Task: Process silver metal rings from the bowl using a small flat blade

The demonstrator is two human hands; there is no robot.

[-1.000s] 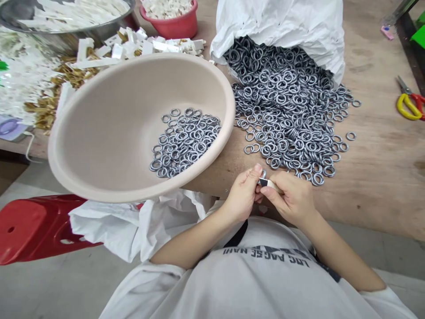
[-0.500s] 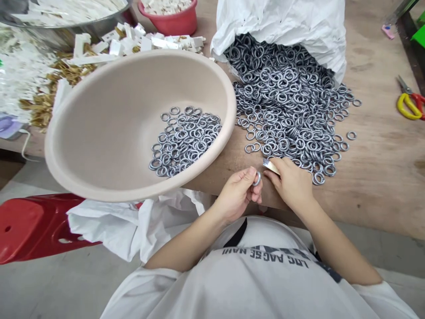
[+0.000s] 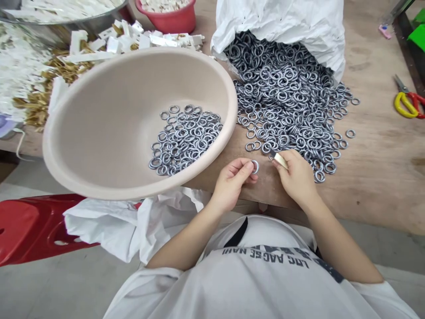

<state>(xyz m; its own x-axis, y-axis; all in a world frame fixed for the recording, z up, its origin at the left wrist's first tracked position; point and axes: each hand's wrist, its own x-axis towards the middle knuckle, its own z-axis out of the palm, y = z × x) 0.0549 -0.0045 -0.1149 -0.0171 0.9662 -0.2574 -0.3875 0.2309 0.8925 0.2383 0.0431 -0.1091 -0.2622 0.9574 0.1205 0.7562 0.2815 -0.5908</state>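
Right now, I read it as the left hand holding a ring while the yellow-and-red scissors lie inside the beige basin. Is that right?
Not quite: the scissors lie on the table, right of the ring pile, not inside the beige basin; the head view shows it. The left hand does hold a ring.

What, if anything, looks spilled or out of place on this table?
Grey rings spread from the open white bag onto the tabletop, scattered loosely at the edges; this looks spilled, though possibly deliberate.
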